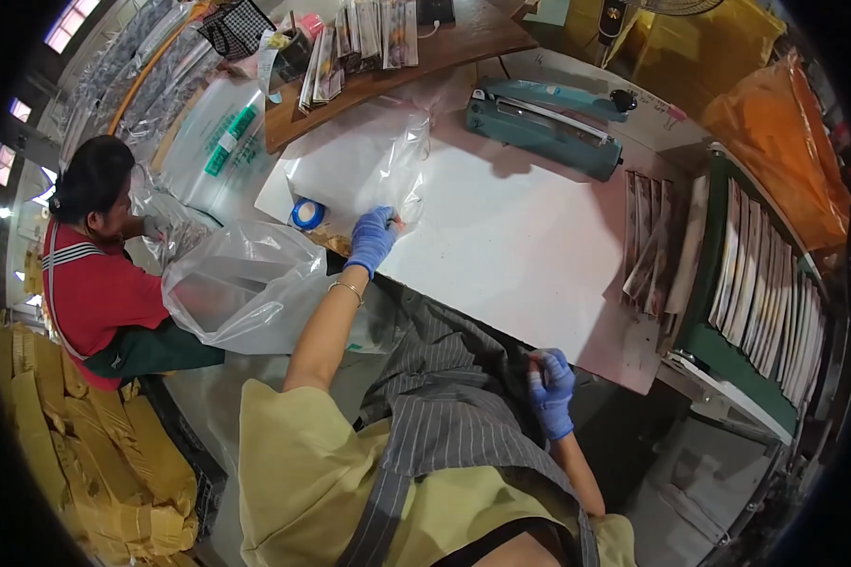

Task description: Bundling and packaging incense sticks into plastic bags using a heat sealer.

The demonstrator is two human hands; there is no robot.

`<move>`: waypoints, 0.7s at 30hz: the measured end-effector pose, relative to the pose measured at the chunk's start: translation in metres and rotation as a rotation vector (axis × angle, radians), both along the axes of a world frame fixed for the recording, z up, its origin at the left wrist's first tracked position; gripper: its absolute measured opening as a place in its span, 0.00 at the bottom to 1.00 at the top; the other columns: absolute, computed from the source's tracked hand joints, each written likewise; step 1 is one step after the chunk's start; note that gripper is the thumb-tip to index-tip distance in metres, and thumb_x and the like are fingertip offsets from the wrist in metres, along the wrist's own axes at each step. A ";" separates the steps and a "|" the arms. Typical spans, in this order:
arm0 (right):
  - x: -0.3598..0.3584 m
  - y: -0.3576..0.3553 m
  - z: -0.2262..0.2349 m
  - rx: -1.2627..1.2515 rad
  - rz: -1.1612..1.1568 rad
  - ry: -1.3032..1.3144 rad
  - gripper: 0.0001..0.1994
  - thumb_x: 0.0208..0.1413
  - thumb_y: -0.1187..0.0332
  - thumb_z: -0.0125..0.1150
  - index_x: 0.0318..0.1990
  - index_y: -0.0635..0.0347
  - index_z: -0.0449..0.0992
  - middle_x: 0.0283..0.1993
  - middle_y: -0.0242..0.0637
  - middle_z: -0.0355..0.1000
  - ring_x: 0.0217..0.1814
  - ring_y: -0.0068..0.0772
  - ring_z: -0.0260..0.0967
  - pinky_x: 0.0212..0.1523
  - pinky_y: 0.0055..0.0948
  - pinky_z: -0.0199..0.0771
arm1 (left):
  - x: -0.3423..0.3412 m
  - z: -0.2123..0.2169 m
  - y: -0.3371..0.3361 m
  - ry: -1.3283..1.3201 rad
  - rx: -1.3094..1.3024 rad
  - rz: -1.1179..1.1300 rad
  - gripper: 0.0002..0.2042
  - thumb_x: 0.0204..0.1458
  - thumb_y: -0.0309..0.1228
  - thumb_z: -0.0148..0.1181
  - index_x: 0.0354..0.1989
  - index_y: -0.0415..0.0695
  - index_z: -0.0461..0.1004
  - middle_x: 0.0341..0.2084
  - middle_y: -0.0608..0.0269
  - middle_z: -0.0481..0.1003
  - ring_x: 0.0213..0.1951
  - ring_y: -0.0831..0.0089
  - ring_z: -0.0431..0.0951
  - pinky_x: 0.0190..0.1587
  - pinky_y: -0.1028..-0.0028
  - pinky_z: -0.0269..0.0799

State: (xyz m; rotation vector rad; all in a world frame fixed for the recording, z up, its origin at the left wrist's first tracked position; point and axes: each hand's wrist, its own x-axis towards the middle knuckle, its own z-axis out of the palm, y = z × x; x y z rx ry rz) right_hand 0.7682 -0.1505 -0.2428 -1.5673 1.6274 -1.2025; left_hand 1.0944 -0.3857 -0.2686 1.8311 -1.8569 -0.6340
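My left hand (373, 240), in a blue knit glove with bare fingertips, is at the left edge of the white tabletop (511, 246). Its fingers are closed on the edge of a clear plastic bag (407, 165) lying on the table, though part of the grip is hidden. Just left of that hand sits a roll of blue tape (307, 214). My right hand (552, 392), gloved the same way, is beside my striped apron (477, 430), just off the table's front edge. Its fingers are loosely bent and a little apart, with nothing visible in them.
A blue-grey bag sealer (545, 128) stands at the back. Thin packets (645, 241) lie on the right, beside a green rack (719, 213) of upright packets. A brown shelf (482, 33) crosses the back left. Another person (113, 274) sits at left by a large clear bag (246, 283).
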 end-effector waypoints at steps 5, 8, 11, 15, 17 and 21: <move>0.049 -0.063 0.012 0.018 0.234 -0.107 0.05 0.46 0.79 0.50 0.33 0.66 0.70 0.30 0.42 0.67 0.31 0.37 0.66 0.32 0.26 0.65 | -0.020 0.001 -0.003 -0.034 -0.176 0.025 0.07 0.48 0.32 0.52 0.27 0.41 0.69 0.23 0.49 0.71 0.26 0.53 0.71 0.31 0.65 0.67; 0.099 -0.123 0.011 0.188 0.230 -0.370 0.15 0.51 0.69 0.54 0.45 0.65 0.65 0.33 0.33 0.65 0.34 0.22 0.62 0.38 0.22 0.65 | -0.033 0.011 0.001 0.289 -0.165 0.013 0.08 0.50 0.32 0.50 0.26 0.40 0.67 0.21 0.47 0.69 0.25 0.53 0.69 0.30 0.65 0.65; 0.131 -0.190 0.016 0.134 0.325 -0.570 0.11 0.53 0.69 0.53 0.42 0.63 0.64 0.35 0.30 0.64 0.34 0.18 0.59 0.35 0.18 0.62 | -0.063 0.049 0.002 0.246 -0.270 -0.148 0.08 0.53 0.31 0.47 0.27 0.39 0.66 0.19 0.49 0.68 0.21 0.57 0.67 0.28 0.67 0.65; 0.162 -0.229 0.042 -0.044 0.226 -0.514 0.06 0.50 0.71 0.54 0.28 0.64 0.66 0.27 0.32 0.60 0.27 0.22 0.59 0.28 0.24 0.62 | -0.017 0.068 -0.019 0.127 -0.508 0.007 0.09 0.52 0.33 0.47 0.28 0.39 0.67 0.21 0.47 0.69 0.26 0.50 0.69 0.30 0.64 0.66; 0.152 -0.235 0.051 -0.275 0.165 -0.147 0.05 0.48 0.74 0.52 0.25 0.66 0.66 0.24 0.37 0.59 0.25 0.30 0.60 0.27 0.28 0.61 | -0.008 0.096 -0.022 0.058 -0.395 0.150 0.10 0.51 0.36 0.48 0.29 0.41 0.68 0.22 0.48 0.70 0.27 0.51 0.69 0.32 0.61 0.65; 0.141 -0.240 0.049 -0.313 0.066 -0.088 0.05 0.48 0.74 0.51 0.24 0.66 0.66 0.26 0.45 0.60 0.25 0.43 0.60 0.27 0.33 0.61 | -0.028 0.104 -0.004 -0.107 -0.719 -0.012 0.10 0.47 0.37 0.52 0.32 0.44 0.70 0.36 0.54 0.70 0.41 0.53 0.68 0.42 0.60 0.62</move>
